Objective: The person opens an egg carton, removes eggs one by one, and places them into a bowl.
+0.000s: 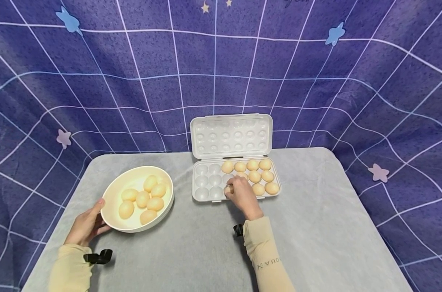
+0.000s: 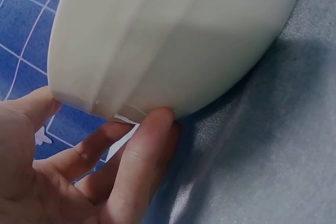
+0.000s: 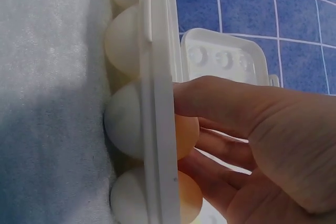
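At the left, my left hand [image 1: 85,225] holds the rim and side of a cream bowl [image 1: 111,194], thumb at the edge and fingers against its outer wall [image 2: 173,40]. Several light-brown eggs [image 1: 142,199] lie in the bowl. My right hand [image 1: 243,195] pinches an egg [image 1: 227,191] in the front row of a lidded egg carton [image 1: 206,200]. In the right wrist view, thumb and fingers are around that egg [image 3: 187,135], partly hidden by the carton's edge. Eggs sit in the carton's right-hand columns; bare cups [image 1: 201,181] show at its left.
The carton's lid [image 1: 231,138] stands raised behind it, near a blue gridded cloth [image 1: 140,89] that hangs at the back and sides. Grey cloth [image 1: 184,247] covers the table. A black strap mount [image 1: 98,257] is on the left wrist.
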{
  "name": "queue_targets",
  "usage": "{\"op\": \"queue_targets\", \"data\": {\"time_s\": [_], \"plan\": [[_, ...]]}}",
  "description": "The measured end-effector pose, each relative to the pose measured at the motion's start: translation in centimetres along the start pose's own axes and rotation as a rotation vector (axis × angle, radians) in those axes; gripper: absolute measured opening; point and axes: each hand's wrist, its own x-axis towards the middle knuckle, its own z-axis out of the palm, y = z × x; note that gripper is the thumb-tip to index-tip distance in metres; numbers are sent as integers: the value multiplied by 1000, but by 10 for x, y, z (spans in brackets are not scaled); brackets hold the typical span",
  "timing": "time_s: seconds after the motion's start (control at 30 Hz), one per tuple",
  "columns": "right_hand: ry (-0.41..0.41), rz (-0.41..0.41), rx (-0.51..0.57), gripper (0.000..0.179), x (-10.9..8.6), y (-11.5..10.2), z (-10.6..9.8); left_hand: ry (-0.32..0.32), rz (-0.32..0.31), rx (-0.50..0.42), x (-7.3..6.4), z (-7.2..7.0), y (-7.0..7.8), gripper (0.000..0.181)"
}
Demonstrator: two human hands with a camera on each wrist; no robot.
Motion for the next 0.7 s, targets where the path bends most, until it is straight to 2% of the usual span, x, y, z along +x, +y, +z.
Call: {"op": "queue_targets", "data": {"time_s": [0.17, 0.37, 0.47, 0.63, 0.7], "plan": [[38, -20, 27, 24, 0, 2, 0, -5, -1, -22, 0, 0, 1, 29], [69, -35, 45, 28, 0, -8, -4, 8, -2, -4, -3, -3, 1, 46], [81, -43, 83, 28, 0, -12, -6, 16, -5, -6, -2, -2, 0, 46], [71, -47, 182, 28, 0, -19, -6, 6, 4, 28, 0, 2, -1, 83], [57, -56, 205, 28, 1, -23, -4, 20, 7, 24, -1, 2, 0, 83]]}}
